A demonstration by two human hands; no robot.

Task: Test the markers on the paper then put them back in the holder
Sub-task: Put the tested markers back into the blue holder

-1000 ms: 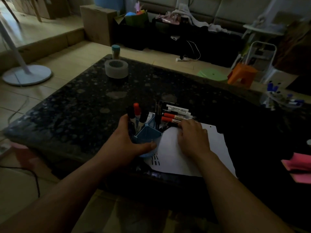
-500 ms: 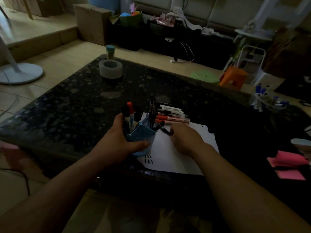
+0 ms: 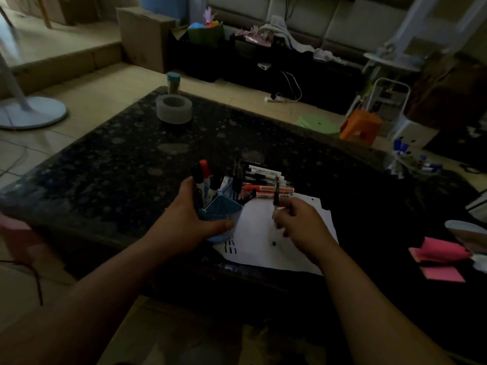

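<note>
My left hand (image 3: 184, 222) fingers wrap blue plastic holder (image 3: 224, 210) mid-frame; right hand (image 3: 300, 225) fingers pinch slim dark marker (image 3: 276, 193) upright, above white paper sheet (image 3: 258, 248).

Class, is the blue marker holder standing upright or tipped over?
Upright: the holder rests on its base, markers pointing up from it, left hand gripping its side.

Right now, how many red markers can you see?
3. One red marker stands in the blue holder; two more lie side by side beyond the paper. Others may be hidden in the dim pile.
</note>
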